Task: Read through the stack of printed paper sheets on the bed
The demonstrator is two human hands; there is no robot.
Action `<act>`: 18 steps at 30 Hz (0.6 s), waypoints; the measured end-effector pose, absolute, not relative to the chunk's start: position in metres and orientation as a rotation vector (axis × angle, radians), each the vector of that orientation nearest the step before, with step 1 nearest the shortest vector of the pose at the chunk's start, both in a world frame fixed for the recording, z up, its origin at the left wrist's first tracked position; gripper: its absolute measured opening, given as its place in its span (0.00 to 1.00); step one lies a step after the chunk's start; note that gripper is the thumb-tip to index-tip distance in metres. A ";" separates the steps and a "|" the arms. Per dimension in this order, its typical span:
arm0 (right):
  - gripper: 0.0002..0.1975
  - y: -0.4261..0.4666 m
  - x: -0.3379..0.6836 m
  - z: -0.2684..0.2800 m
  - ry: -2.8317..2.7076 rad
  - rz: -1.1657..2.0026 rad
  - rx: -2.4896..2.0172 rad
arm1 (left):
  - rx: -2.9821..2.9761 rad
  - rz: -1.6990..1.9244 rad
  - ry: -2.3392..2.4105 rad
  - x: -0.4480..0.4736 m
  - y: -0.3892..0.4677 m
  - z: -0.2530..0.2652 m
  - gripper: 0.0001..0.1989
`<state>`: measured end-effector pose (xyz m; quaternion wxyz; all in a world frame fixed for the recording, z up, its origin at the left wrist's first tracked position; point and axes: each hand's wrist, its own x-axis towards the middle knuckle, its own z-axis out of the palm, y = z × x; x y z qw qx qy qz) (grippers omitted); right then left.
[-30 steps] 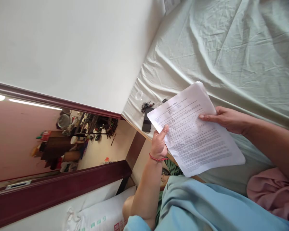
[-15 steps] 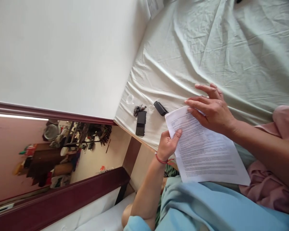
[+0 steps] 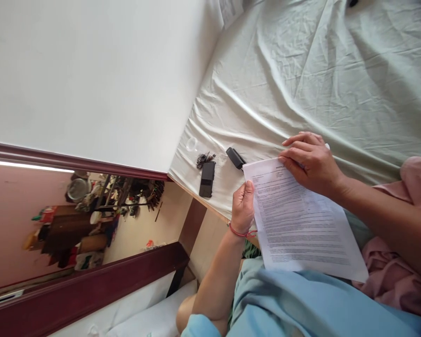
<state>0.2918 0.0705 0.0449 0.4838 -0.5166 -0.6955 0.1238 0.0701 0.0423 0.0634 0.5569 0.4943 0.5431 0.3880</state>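
Printed sheets [image 3: 301,224] lie on the bed sheet [image 3: 319,79] and lap, long axis running 10 to 4 o'clock, heading toward 10. Left hand [image 3: 243,208] pinches the left edge; right hand [image 3: 310,161] rests on the top corner, fingers curled over it. Phone [image 3: 206,179] at 9 o'clock.

Place was a home bedroom. A bed [image 3: 301,70] with a wrinkled pale green sheet filled the right and far side, pushed against a plain white wall [image 3: 91,70]. A phone [image 3: 206,179], keys [image 3: 202,159] and a small black case [image 3: 235,157] lay near the mattress edge. On the left a dark red wooden door frame [image 3: 84,281] opened onto another room with cluttered shelves [image 3: 126,196] and household stuff on a cream floor. Pink cloth [image 3: 393,276] lay bunched at the near right. Looked lived-in, domestic, not a workplace.
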 end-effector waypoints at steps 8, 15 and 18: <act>0.27 0.080 0.302 0.026 -1.432 0.510 -1.491 | 1.000 1.107 1.349 0.064 0.049 0.049 0.30; 0.30 0.077 0.309 0.038 -0.918 1.620 -1.371 | 0.715 1.333 1.305 0.048 0.065 0.011 0.31; 0.18 0.074 0.309 0.045 -0.844 1.862 -1.319 | 0.708 1.391 1.305 0.047 0.069 0.002 0.31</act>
